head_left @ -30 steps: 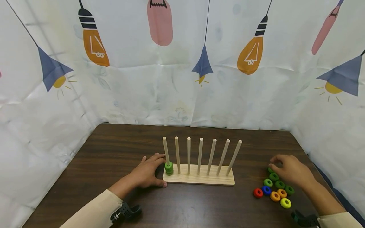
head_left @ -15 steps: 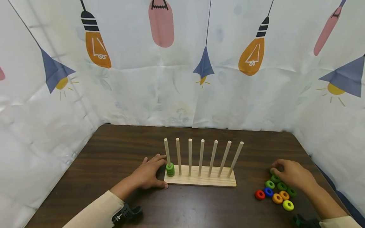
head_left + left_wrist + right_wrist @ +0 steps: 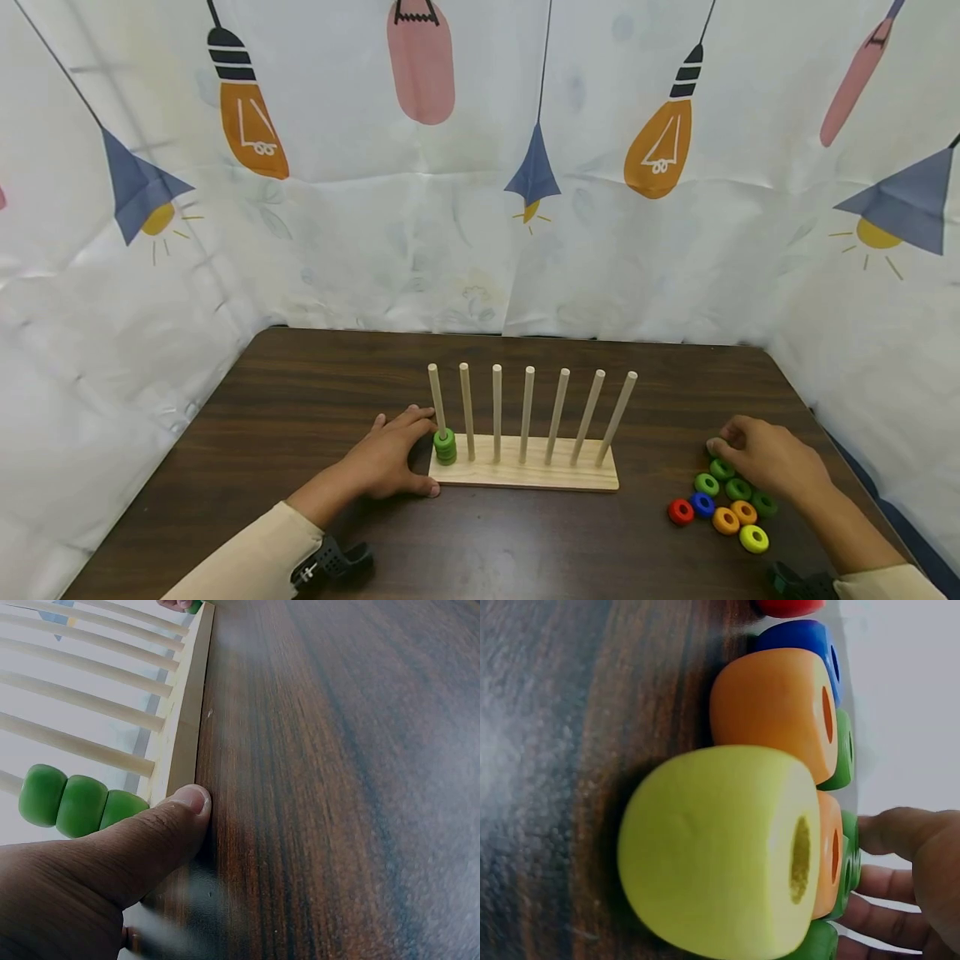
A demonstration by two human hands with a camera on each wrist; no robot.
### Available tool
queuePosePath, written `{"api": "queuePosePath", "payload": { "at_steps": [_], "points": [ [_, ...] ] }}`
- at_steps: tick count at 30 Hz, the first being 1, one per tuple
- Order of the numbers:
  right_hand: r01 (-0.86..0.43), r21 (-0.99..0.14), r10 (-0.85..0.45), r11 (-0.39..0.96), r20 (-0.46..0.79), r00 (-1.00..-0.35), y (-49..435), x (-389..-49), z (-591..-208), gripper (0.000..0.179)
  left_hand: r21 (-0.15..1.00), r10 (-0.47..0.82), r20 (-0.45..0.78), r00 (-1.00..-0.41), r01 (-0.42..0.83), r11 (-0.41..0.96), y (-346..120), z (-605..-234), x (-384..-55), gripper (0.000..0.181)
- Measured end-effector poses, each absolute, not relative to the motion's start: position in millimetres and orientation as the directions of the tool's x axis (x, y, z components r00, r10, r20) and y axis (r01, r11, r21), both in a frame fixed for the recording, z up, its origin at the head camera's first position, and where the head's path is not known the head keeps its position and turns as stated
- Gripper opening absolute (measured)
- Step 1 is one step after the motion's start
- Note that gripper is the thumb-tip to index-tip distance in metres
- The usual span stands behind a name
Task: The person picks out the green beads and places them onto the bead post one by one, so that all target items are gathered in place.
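A wooden peg board (image 3: 525,473) with a row of several upright pegs stands on the table. Three green beads (image 3: 445,447) are stacked on its leftmost peg. My left hand (image 3: 386,457) holds the board's left end, thumb (image 3: 176,817) at the front corner and fingers behind. Over at the right, my right hand (image 3: 776,457) pinches a green bead (image 3: 712,448) at the back of a loose group; the fingers hide most of it. In the right wrist view, the thumb (image 3: 892,831) and fingers reach the green beads behind a yellow bead (image 3: 712,851).
The loose group also has a red bead (image 3: 681,512), a blue bead (image 3: 702,504), two orange beads (image 3: 725,521) and several green beads (image 3: 707,485). A brown wooden table (image 3: 337,358) carries everything. Behind it hangs a printed white curtain (image 3: 360,242).
My right hand has come down slightly, its thumb and fingers closing on the rearmost green bead. The left hand stays at the board's end.
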State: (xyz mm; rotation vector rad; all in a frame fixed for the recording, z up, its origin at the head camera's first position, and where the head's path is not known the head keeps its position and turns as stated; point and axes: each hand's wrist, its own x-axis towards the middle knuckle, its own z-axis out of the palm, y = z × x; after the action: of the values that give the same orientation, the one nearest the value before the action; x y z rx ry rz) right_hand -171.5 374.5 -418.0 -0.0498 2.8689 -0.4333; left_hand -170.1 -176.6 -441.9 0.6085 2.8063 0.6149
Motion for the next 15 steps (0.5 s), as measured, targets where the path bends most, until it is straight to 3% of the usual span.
{"api": "queuePosePath", "payload": {
  "at_steps": [9,15],
  "points": [
    [0.017,-0.317,-0.054,0.948,-0.215,-0.975,370,-170,-419,0.055,0.438,0.433,-0.116,-0.894,0.345,0.83,-175,-441,-170,0.075],
    [-0.012,-0.321,-0.059,0.947,-0.135,-0.989,363,-170,-413,0.048,0.431,0.431,-0.115,-0.895,0.346,0.834,-177,-441,-170,0.075]
  ]
}}
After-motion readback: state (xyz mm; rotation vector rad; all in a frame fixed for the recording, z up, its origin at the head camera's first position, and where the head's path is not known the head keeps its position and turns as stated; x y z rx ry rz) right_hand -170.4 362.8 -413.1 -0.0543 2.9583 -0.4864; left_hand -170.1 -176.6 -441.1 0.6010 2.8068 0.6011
